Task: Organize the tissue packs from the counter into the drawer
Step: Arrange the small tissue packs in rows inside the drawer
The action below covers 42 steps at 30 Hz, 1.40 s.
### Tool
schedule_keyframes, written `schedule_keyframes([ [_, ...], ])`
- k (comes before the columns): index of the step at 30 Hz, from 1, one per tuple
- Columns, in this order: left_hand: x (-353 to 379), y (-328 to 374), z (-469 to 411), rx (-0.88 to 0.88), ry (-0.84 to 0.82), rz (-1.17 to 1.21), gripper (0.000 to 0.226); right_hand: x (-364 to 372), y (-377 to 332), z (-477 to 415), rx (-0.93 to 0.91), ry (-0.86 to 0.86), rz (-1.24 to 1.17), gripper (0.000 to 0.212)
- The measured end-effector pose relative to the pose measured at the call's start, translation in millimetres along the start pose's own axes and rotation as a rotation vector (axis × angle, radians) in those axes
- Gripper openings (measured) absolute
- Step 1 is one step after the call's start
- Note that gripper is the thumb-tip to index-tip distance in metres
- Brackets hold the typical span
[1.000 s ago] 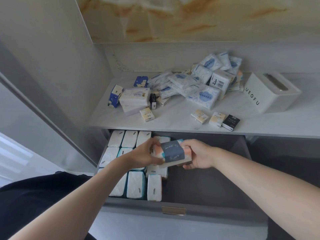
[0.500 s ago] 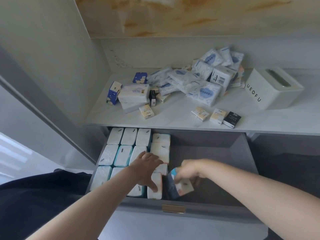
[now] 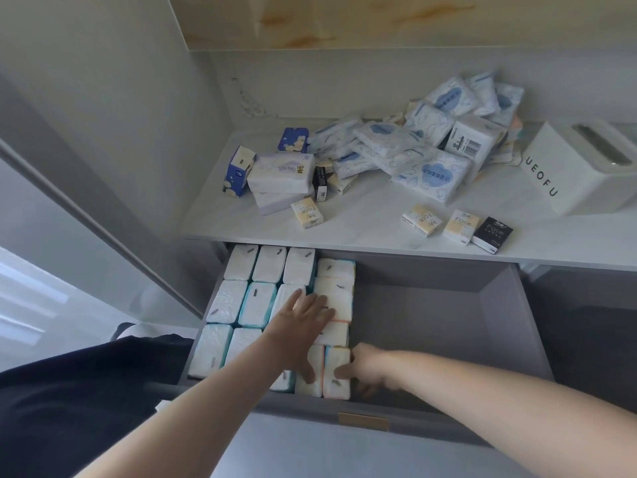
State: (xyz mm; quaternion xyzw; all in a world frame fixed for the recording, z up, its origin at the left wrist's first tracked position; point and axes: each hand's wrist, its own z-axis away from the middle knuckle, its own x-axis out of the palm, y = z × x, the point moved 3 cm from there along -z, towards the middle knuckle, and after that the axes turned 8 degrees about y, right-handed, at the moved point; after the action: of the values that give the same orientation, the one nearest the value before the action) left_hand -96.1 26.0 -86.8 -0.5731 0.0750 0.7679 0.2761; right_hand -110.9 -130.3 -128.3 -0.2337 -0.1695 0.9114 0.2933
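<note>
Your drawer (image 3: 431, 339) stands pulled out below the counter (image 3: 362, 215). Its left part is filled with white tissue packs (image 3: 262, 300) set on edge in tight rows: three full columns and a fourth beside them. The grey floor to the right of your right fingers is bare.

Your left hand (image 3: 303, 326) lies flat on the packs with its fingers spread. The fingertips rest on the third and fourth columns and the thumb points back toward the front wall. Your right hand (image 3: 365, 369) grips the front pack (image 3: 337, 372) of the fourth column, thumb on its top and the other fingers curled down its right side, partly hidden. That pack touches the one under your left thumb and stands just behind the brass handle (image 3: 363, 421).

Well beyond your fingertips, a loose heap of packs (image 3: 406, 150) lies on the counter, with three small packs (image 3: 460, 226) nearer the edge and a white box (image 3: 579, 167) at the right. Your left forearm crosses the front rows and covers part of them.
</note>
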Motion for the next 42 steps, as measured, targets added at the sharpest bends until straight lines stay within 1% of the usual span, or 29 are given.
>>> schedule_keyframes([
  [3, 1, -3, -1, 0.016, -0.01, -0.001, 0.129, 5, -6, -3, 0.019, 0.013, -0.033, 0.038],
  [7, 1, -5, -4, 0.017, -0.009, -0.028, 0.132, 3, -11, -1, 0.006, 0.014, -0.028, 0.024],
  [8, 1, -5, -5, 0.021, -0.009, -0.033, 0.133, 2, -11, 0, 0.002, 0.015, -0.023, 0.026],
  [11, -3, -6, -7, 0.044, -0.021, -0.038, 0.132, 3, -10, 1, -0.005, 0.025, -0.001, 0.039],
  [14, -9, -7, -12, 0.028, -0.019, 0.004, 0.128, -5, -17, 7, -0.032, 0.01, 0.193, 0.049],
  [16, -15, -7, -15, 0.016, -0.007, 0.046, 0.121, -22, -23, 10, 0.002, 0.003, 0.347, 0.054],
  [17, -16, -6, -15, 0.007, 0.004, 0.073, 0.115, -32, -27, 12, 0.025, 0.015, 0.38, 0.057],
  [18, -16, -5, -16, -0.01, 0.017, 0.108, 0.109, -42, -30, 13, 0.046, 0.04, 0.359, 0.06],
  [19, -15, -2, -16, -0.031, 0.022, 0.142, 0.103, -51, -33, 13, 0.056, 0.076, 0.265, 0.064],
  [20, -14, 0, -16, -0.043, 0.015, 0.161, 0.103, -57, -37, 14, 0.048, 0.106, 0.111, 0.069],
  [22, -10, 4, -16, -0.033, -0.017, 0.14, 0.115, -62, -48, 13, -0.029, 0.114, -0.244, 0.076],
  [23, -8, 5, -15, -0.023, -0.025, 0.116, 0.122, -61, -52, 11, -0.066, 0.098, -0.346, 0.076],
  [25, -3, 5, -14, -0.013, -0.013, 0.062, 0.13, -55, -58, 5, -0.1, 0.093, -0.361, 0.079],
  [28, -1, 3, -16, -0.013, 0.001, 0.024, 0.132, -55, -60, 3, -0.098, 0.116, -0.291, 0.089],
  [30, -3, 3, -20, -0.023, 0.013, 0.028, 0.132, -56, -60, 4, -0.105, 0.089, -0.333, 0.091],
  [32, -3, 2, -22, -0.023, 0.017, 0.029, 0.132, -56, -60, 5, -0.097, 0.089, -0.369, 0.09],
  [34, -1, -1, -21, -0.009, 0.002, 0.028, 0.134, -53, -55, 5, -0.022, 0.089, -0.398, 0.082],
  [36, 2, -4, -20, 0.018, -0.036, 0.011, 0.14, -44, -49, 10, 0.103, 0.005, -0.4, 0.07],
  [37, 2, -5, -20, 0.032, -0.055, -0.009, 0.142, -38, -44, 10, 0.148, -0.06, -0.407, 0.069],
  [38, 2, -5, -20, 0.04, -0.068, -0.035, 0.143, -31, -40, 10, 0.165, -0.13, -0.429, 0.07],
  [40, 1, -4, -21, 0.039, -0.069, -0.077, 0.143, -20, -37, 11, 0.136, -0.231, -0.45, 0.065],
  [42, 0, -2, -19, 0.033, -0.062, -0.092, 0.142, -16, -27, -1, 0.138, -0.238, -0.451, 0.071],
])
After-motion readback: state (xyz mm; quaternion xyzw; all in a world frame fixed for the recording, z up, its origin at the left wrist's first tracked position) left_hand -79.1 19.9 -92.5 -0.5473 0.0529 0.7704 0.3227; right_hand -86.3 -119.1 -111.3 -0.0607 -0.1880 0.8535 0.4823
